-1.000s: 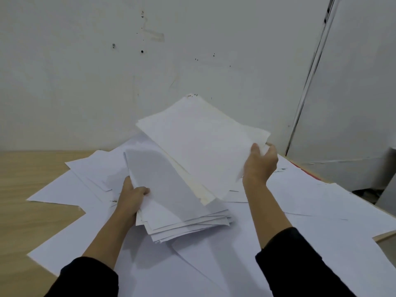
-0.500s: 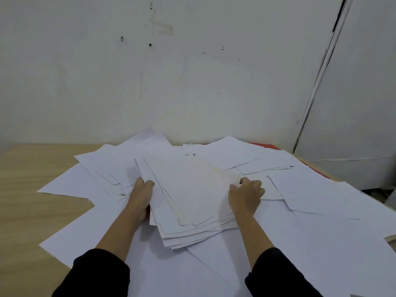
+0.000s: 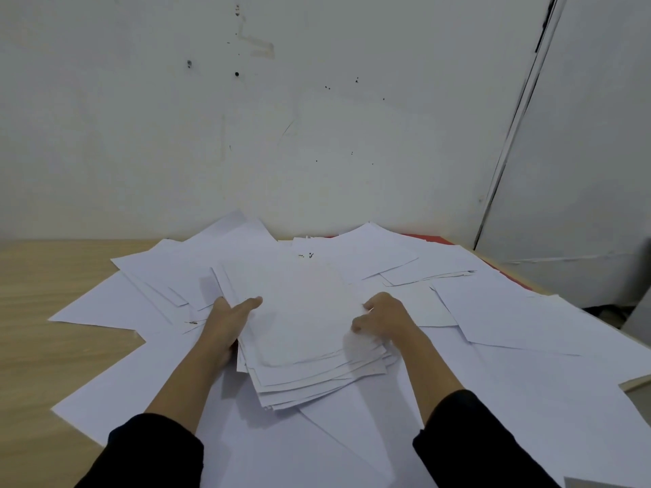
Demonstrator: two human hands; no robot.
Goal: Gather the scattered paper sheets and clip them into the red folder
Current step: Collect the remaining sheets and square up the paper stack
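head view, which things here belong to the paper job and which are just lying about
Job: stack of sheets, held by left hand and right hand; loose sheets; red folder, mostly buried.
Just there: wooden table; wall; grey panel.

white paper sheets [image 3: 299, 311], red folder [image 3: 428, 237]
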